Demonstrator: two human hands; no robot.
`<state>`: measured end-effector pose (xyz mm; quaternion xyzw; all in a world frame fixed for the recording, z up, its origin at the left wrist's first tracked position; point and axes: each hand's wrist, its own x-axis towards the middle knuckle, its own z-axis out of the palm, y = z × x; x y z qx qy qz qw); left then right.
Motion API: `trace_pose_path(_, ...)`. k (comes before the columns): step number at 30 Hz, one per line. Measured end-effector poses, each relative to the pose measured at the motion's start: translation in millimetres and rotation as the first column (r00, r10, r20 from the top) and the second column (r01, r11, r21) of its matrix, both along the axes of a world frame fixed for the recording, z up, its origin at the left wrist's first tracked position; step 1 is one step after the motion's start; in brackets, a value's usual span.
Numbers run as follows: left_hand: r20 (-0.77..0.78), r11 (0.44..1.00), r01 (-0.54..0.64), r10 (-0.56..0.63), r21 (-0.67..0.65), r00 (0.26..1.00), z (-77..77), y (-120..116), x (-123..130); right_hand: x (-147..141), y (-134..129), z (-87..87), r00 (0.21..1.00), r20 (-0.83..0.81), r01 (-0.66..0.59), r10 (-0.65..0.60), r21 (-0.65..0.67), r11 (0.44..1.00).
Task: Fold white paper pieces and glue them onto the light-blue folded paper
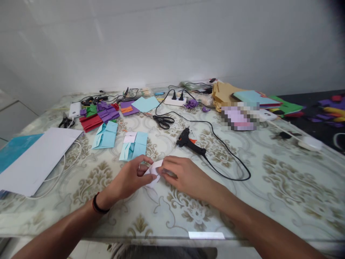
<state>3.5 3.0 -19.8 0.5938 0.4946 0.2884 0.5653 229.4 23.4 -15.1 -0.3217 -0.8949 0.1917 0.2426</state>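
Between my two hands is a small piece of white paper (154,168), bent or folded, held just above the patterned table. My left hand (134,174) pinches its left side between thumb and fingers. On its right side, the fingers of my right hand (179,171) close on the paper; their tips are partly hidden. Just beyond my left hand lies a folded light-blue paper piece (140,140) with a pale pink part. Another folded light-blue piece (109,135) lies to its left. A black glue gun (190,140) rests on its side beyond my right hand.
White sheets (43,158) overlap a blue folder at left. Black-handled scissors (163,121), purple folded papers (107,112) and a white power strip (175,100) lie farther back. The glue gun's cord (242,178) loops rightward. Coloured paper stacks (256,98) lie at the back right.
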Motion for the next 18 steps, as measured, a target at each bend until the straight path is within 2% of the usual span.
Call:
trace_pose_path(3,0.050,0.994,0.051,-0.047,-0.101,0.998,0.7,-0.6,2.9,-1.8,-2.1,0.3,1.000,0.017,0.015,-0.015,0.026,1.000)
trace_pose_path(10,0.065,0.996,-0.005,0.011,-0.090,0.998,4.0,-0.4,3.8,-1.0,-1.8,0.9,0.997,-0.073,-0.012,0.017,0.061,0.998)
trace_pose_path(18,0.256,0.989,0.030,0.009,-0.147,0.967,8.0,0.4,5.0,-0.3,-2.7,3.1,0.974,-0.225,0.020,-0.005,0.061,0.998)
